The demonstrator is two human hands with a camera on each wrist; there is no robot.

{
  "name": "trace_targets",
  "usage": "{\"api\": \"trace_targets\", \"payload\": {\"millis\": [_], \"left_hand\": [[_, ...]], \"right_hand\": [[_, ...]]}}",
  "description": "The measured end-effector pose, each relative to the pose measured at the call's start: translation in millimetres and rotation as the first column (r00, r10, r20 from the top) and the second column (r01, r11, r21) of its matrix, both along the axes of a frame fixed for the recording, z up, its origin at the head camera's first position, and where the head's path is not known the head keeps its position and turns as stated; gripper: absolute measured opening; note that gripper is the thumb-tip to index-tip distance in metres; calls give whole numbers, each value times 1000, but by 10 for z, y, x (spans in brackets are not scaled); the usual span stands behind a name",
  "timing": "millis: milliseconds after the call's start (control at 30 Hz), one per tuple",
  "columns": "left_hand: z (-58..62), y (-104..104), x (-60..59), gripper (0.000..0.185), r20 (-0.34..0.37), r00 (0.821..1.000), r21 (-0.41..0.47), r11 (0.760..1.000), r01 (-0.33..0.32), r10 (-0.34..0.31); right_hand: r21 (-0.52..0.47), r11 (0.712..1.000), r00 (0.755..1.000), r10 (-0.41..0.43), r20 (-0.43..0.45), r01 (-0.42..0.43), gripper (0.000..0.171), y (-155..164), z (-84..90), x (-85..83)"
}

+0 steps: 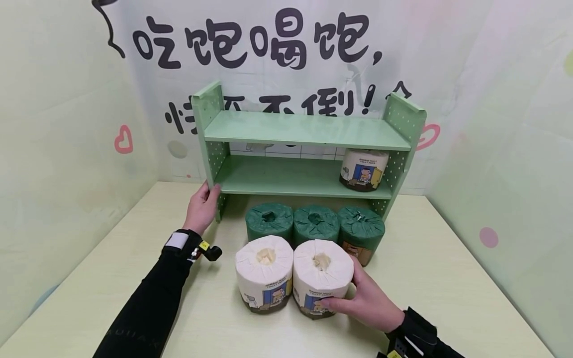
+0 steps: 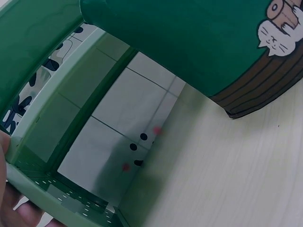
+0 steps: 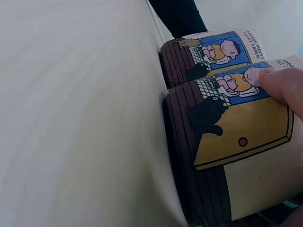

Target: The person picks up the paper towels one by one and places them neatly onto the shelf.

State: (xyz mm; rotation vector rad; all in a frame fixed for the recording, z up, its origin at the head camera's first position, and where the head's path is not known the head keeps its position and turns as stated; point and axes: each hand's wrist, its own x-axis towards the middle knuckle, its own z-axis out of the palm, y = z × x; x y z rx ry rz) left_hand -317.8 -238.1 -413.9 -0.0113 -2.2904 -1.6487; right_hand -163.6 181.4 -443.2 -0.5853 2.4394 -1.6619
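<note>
My left hand (image 1: 201, 209) grips the lower left side panel of a green two-tier shelf (image 1: 304, 176). In the left wrist view, fingers (image 2: 23, 210) wrap the panel's edge. With thumb and fingers around its right side, my right hand (image 1: 369, 303) holds a white-wrapped toilet paper roll (image 1: 322, 278); the thumb (image 3: 284, 85) presses its printed front in the right wrist view. Close beside it on the left stands another white roll (image 1: 264, 273). Behind them is a row of green-wrapped rolls: left (image 1: 268, 223), middle (image 1: 316, 226) and right (image 1: 361, 231). One more white roll (image 1: 364, 170) sits at the right end of the shelf's lower board.
The shelf's upper board (image 1: 304, 130) lies between two raised, perforated end panels. Behind the pale wooden table (image 1: 447, 278) hangs a white backdrop (image 1: 268, 40) with large black lettering. Pale walls (image 1: 67, 149) flank the table.
</note>
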Motion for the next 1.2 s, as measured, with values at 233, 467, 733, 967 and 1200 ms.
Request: {"api": "trace_targets", "payload": {"millis": [233,467,733,967,1200], "left_hand": [[-1,-17,-3,59,-14,1000,-9,1000,0,0],[-3,-16,-1,60,-11,1000,-11,1000,8,-8],[-4,-19,4,60,-5,1000,-10,1000,-2,2],[-5,-25,5,60,-7,1000,-12,1000,-8,8],[-17,-14,-7,60,-2,1000,-4,1000,0,0]], "right_hand": [[1,1000,1000,-2,-4,2,107,2,25,14],[-3,1000,1000,5,-22,-5,106,22,47,24],[3,1000,998,8,-56,-7,104,46,80,51],[4,1000,998,4,-63,-4,104,54,57,42],[-7,1000,996,-1,-89,0,101,67,97,65]]}}
